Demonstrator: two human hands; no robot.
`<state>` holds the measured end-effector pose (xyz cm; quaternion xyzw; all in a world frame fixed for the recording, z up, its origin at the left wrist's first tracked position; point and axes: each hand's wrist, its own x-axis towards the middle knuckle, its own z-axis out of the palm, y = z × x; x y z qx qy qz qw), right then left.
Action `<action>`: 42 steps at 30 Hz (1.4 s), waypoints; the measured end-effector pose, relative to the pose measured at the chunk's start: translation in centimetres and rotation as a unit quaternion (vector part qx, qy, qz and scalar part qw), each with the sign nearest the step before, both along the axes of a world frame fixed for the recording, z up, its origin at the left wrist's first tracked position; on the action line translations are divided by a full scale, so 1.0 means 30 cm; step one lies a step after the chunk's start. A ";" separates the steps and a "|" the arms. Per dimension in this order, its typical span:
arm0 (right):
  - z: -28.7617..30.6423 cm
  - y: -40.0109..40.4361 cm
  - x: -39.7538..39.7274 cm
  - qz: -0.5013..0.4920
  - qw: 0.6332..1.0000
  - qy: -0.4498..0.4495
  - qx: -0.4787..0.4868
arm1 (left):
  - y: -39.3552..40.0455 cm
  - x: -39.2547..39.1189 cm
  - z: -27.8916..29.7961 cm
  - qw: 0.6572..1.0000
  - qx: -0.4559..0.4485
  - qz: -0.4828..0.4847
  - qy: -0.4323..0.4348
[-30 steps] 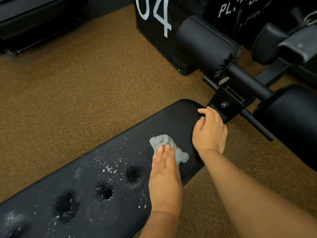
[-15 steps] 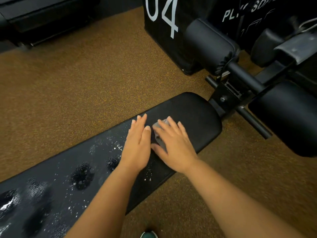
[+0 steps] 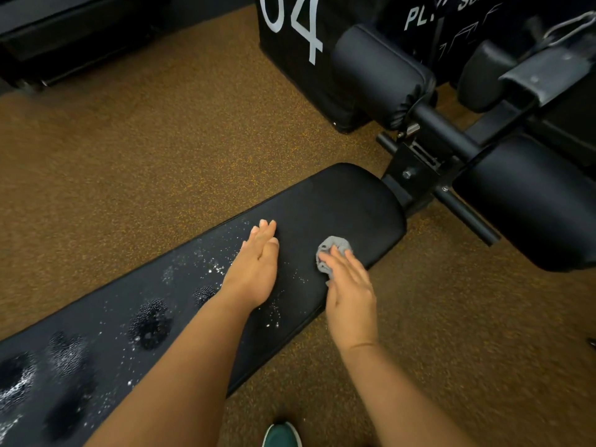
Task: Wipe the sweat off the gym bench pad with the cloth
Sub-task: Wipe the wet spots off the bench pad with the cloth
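The black gym bench pad [image 3: 348, 201] runs from the lower left to the centre right. Sweat drops and wet patches [image 3: 148, 321] cover its left and middle part; the right end looks dry. A small crumpled grey cloth [image 3: 333, 248] lies on the pad near its right end. My right hand [image 3: 350, 291] presses on the cloth, its fingers covering the near part of it. To the left of the cloth, my left hand [image 3: 258, 266] lies flat on the pad with fingers together, holding nothing.
Two black roller pads [image 3: 380, 72] [image 3: 529, 201] on a metal frame [image 3: 416, 162] stand just beyond the bench's right end. A black box marked "04" [image 3: 290, 43] sits behind. Brown speckled floor [image 3: 129, 156] surrounds the bench. A green shoe [image 3: 282, 435] shows at the bottom edge.
The cloth went from my left hand to my right hand as they met on the pad. My left hand has since slid away to the left and my right hand moved toward the bench's end.
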<state>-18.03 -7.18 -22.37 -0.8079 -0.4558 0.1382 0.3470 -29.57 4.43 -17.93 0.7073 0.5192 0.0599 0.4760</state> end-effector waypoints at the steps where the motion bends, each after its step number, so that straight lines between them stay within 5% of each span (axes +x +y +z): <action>1: 0.005 0.002 -0.029 -0.010 1.000 0.009 0.000 | 0.002 0.001 -0.003 1.000 0.001 0.001 0.000; 11: 0.054 0.088 -0.311 -0.019 0.992 0.126 -0.018 | 0.046 -0.052 0.046 0.993 -0.082 0.058 -0.063; 16: 0.128 0.008 -0.147 0.088 0.951 0.294 -0.028 | -0.089 -0.070 0.066 0.985 0.073 0.136 -0.082; 18: 0.121 0.026 -0.046 0.023 0.965 0.261 0.026 | -0.172 -0.054 0.050 0.977 0.150 0.139 -0.066; 21: 0.094 0.131 0.084 -0.056 0.981 0.185 0.032 | -0.261 -0.004 -0.023 0.975 0.222 -0.006 0.010; 25: 0.034 0.220 0.125 -0.024 0.998 0.056 -0.023 | -0.279 0.034 -0.113 0.948 0.276 -0.103 0.122; 29: -0.006 0.222 0.114 -0.031 0.999 -0.017 -0.031 | -0.214 -0.020 -0.141 0.928 0.312 -0.175 0.103; 32: -0.011 0.220 0.117 -0.027 0.998 -0.037 -0.032 | -0.124 -0.094 -0.148 0.879 0.366 -0.295 0.078; 38: -0.007 0.221 0.112 -0.033 0.998 -0.049 -0.026 | 0.134 -0.165 -0.122 0.725 0.433 -0.529 0.084; 42: -0.009 0.220 0.111 -0.032 0.998 -0.049 -0.022 | 0.214 -0.159 -0.122 0.693 0.443 -0.566 0.056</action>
